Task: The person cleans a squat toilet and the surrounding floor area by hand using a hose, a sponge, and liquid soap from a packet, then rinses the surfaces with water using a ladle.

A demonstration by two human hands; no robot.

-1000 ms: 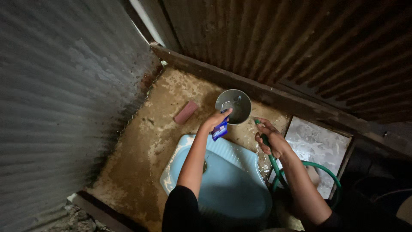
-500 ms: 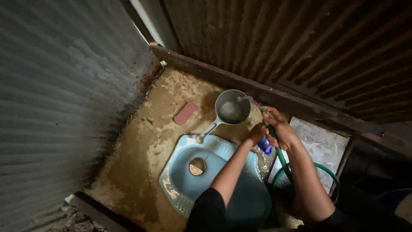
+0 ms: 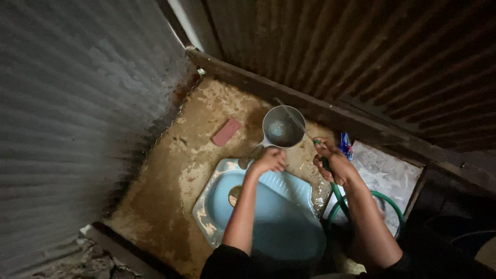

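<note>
Above the blue squat pan point(image 3: 279, 206), my left hand point(image 3: 269, 159) closes on the metal dipper point(image 3: 282, 126)'s handle, its length slanting back toward me, while my right hand point(image 3: 335, 164) grips the green hose point(image 3: 338, 199) just beside the bowl.

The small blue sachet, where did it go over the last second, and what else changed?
The left hand let go of the small blue sachet, now beside the grey slab, and moved onto the metal dipper's handle. The right hand still grips the green hose; the pink brick stayed.
</note>
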